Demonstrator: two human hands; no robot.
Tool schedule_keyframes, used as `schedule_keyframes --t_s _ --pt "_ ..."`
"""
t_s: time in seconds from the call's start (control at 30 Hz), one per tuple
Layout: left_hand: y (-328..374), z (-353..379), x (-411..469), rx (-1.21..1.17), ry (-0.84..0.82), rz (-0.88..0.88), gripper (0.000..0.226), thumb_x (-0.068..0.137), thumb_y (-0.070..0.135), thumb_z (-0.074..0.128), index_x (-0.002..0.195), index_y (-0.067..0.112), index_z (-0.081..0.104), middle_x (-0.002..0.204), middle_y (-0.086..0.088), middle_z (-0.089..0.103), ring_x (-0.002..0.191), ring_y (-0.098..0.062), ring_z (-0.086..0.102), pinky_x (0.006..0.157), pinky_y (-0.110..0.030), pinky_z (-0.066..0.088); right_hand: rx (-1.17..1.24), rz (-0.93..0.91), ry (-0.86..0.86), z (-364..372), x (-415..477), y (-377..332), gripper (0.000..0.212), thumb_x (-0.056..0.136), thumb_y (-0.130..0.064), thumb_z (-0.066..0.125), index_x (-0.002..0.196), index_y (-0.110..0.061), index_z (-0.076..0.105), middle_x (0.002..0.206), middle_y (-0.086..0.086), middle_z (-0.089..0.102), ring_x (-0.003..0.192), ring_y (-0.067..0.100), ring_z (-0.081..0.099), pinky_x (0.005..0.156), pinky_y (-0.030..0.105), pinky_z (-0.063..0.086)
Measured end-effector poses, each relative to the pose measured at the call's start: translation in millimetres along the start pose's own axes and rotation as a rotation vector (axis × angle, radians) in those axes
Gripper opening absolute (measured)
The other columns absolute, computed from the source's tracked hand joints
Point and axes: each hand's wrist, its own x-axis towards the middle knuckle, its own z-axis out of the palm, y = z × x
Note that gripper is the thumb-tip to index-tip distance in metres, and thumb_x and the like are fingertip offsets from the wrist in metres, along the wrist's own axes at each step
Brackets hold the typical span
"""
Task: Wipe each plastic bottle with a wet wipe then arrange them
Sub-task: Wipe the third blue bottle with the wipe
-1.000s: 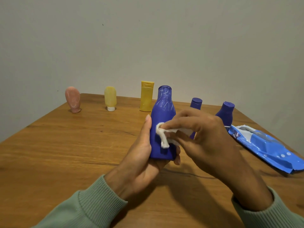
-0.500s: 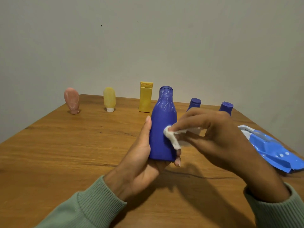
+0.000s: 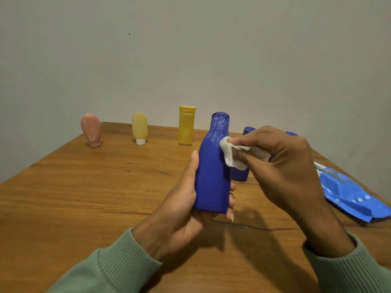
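Note:
My left hand [image 3: 184, 210] grips the lower body of a tall blue bottle [image 3: 213, 174], holding it upright above the table. My right hand [image 3: 283, 166] pinches a crumpled white wet wipe [image 3: 231, 154] against the bottle's right shoulder. Streaks of wet show on the bottle's neck. Behind my right hand stand two more blue bottles, one [image 3: 240, 173] mostly hidden, the other showing only its cap [image 3: 291, 133]. At the back left, a pink tube [image 3: 91, 132], a pale yellow tube [image 3: 139, 128] and a yellow bottle [image 3: 186, 125] stand in a row.
A blue wet wipe pack [image 3: 351, 193] lies at the table's right edge. The wooden table [image 3: 84, 197] ends at a grey wall behind the row of bottles.
My right hand has slid the wipe up the blue bottle, from its lower middle to its shoulder. My left hand keeps the same hold.

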Motion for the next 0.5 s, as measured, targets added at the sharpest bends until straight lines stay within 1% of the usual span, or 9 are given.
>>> schedule_keyframes --t_s 0.07,0.17,0.2,0.23,0.3,0.37,0.43,0.5 --pt "0.3 0.9 -1.2 0.020 0.010 -0.001 0.061 0.092 0.061 0.038 0.113 0.011 0.067 0.088 -0.017 0.063 0.070 -0.026 0.060 0.057 -0.038 0.053 0.013 -0.016 -0.006 0.2 -1.0 -1.6 0.027 0.080 -0.012 0.071 0.099 -0.030 0.064 0.089 -0.020 0.060 0.088 0.000 0.059 0.068 0.008 0.047" --pt "1.2 1.2 -1.9 0.034 0.029 0.003 0.060 0.092 0.060 0.038 0.109 0.011 0.069 0.088 -0.018 0.064 0.069 -0.026 0.060 0.058 -0.038 0.052 0.044 -0.036 -0.176 -3.3 -1.7 -6.4 0.025 0.080 -0.013 0.070 0.097 -0.029 0.065 0.090 -0.020 0.059 0.095 0.001 0.057 0.072 0.006 0.046" --pt "1.5 1.4 -2.1 0.041 0.030 0.004 0.060 0.092 0.060 0.038 0.110 0.011 0.068 0.089 -0.019 0.064 0.070 -0.026 0.061 0.059 -0.039 0.052 0.041 -0.052 -0.197 -4.1 -1.7 -7.0 0.024 0.080 -0.014 0.070 0.097 -0.029 0.065 0.090 -0.020 0.060 0.095 0.002 0.056 0.073 0.006 0.046" --pt "1.5 1.4 -2.0 0.053 0.030 0.007 0.061 0.092 0.060 0.038 0.112 0.011 0.067 0.090 -0.019 0.064 0.071 -0.026 0.061 0.060 -0.039 0.053 0.028 -0.065 -0.181 -4.2 -1.8 -6.4 0.024 0.080 -0.015 0.070 0.098 -0.029 0.066 0.089 -0.019 0.060 0.095 0.003 0.056 0.073 0.006 0.046" --pt "0.9 1.0 -1.9 0.080 0.031 0.011 0.060 0.092 0.060 0.037 0.111 0.012 0.068 0.090 -0.018 0.065 0.072 -0.026 0.060 0.060 -0.038 0.052 -0.014 -0.069 -0.086 -2.4 -2.1 -3.6 0.026 0.079 -0.012 0.071 0.101 -0.026 0.066 0.088 -0.015 0.059 0.094 0.002 0.056 0.072 0.005 0.045" --pt "0.1 0.9 -2.4 0.095 0.025 0.009 0.060 0.093 0.061 0.036 0.109 0.013 0.069 0.091 -0.018 0.065 0.072 -0.026 0.060 0.061 -0.038 0.052 -0.044 -0.060 -0.007 0.2 -2.4 -1.6 0.027 0.080 -0.012 0.071 0.102 -0.026 0.065 0.088 -0.016 0.058 0.092 -0.001 0.056 0.070 0.003 0.043" --pt "-0.1 0.9 -3.3 0.105 0.019 0.012 0.060 0.093 0.061 0.035 0.102 0.016 0.074 0.090 -0.018 0.065 0.072 -0.025 0.060 0.061 -0.038 0.051 -0.017 -0.050 -0.007 1.1 -2.2 -1.9 0.026 0.081 -0.014 0.070 0.101 -0.029 0.063 0.088 -0.020 0.057 0.091 -0.003 0.056 0.070 0.003 0.043" --pt "0.2 1.4 -3.3 0.122 0.023 0.019 0.061 0.093 0.061 0.034 0.096 0.017 0.077 0.090 -0.018 0.066 0.071 -0.025 0.060 0.061 -0.038 0.051 0.016 -0.055 -0.049 -0.5 -1.4 -2.9 0.022 0.080 -0.020 0.067 0.099 -0.031 0.062 0.089 -0.023 0.056 0.093 -0.002 0.056 0.070 0.004 0.044"
